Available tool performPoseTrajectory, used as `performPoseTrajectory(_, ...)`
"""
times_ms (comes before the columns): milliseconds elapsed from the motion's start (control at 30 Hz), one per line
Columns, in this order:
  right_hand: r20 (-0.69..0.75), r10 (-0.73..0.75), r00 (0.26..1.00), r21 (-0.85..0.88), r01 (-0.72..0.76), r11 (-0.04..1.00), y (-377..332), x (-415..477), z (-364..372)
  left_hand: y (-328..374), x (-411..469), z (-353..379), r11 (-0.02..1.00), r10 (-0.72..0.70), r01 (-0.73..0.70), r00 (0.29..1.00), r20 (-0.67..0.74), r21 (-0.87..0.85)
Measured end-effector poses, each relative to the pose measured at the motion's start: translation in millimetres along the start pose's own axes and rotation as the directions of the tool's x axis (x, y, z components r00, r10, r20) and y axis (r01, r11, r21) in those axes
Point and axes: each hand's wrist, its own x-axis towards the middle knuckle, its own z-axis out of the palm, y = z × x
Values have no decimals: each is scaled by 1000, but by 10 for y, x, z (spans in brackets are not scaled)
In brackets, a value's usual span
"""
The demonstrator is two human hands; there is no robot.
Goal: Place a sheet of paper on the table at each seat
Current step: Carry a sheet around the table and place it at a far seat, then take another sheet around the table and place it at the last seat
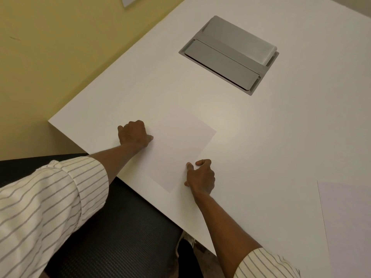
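- A sheet of paper [172,149] is laid flat on the white table [261,141], close to the near edge and above the dark chair [120,227], at a slant to that edge.
- The left hand [133,135] is rested on the sheet's left side with its fingers curled in; the thumb tip is pressed onto the paper, but no pinch can be confirmed.
- The right hand [199,178] is set at the sheet's right edge, fingers loosely curled, thumb and forefinger touching or just beside the paper; whether the edge is gripped cannot be told.
- The sheet could be left crooked if it is released as it lies, since it is not squared to the table edge.
- It could be skidded toward or over the near edge if one hand is lifted while the other is pushed, the surface looking smooth.
- White paper on a white top is hard to trace; the far corner is faint.
- A second sheet [347,223] is cut off at the right border.
- A grey cable hatch [228,55] is set into the table well beyond.
- Other seats are out of view, so progress cannot be judged.
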Motion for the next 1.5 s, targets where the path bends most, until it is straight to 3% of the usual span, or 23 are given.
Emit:
performPoseTrajectory(200,10,39,999,83,-40,996,67,-37,-124,-8,-180,-172,1000,-9,9,999,-41,12)
performPoseTrajectory(300,5,34,999,85,-34,996,139,-104,-274,1,-359,-307,1000,2,-1,1000,2,-31)
performPoseTrajectory(400,28,0,1000,62,-2,998,225,-198,-492,55,-572,-484,990,96,-75,978,183,-122)
performPoseTrajectory(533,38,-52,998,-7,53,999,359,-330,-817,243,-903,-653,954,296,-244,855,426,-174)
performPoseTrajectory(833,1,-127,992,-110,127,986,718,-690,-1381,847,-1743,-670,894,449,-394,793,411,-216)
performPoseTrajectory(1033,-70,-114,991,-21,113,993,962,-1103,-1664,1047,-2407,-671,819,573,-532,739,354,-216)
performPoseTrajectory(1267,-182,-36,983,28,41,999,1531,-1894,-1914,1028,-3325,-523,658,727,-742,580,368,-130)
performPoseTrajectory(1500,-252,5,968,-94,-30,995,2420,-2742,-2015,895,-4168,-48,465,807,-883,393,441,-65)
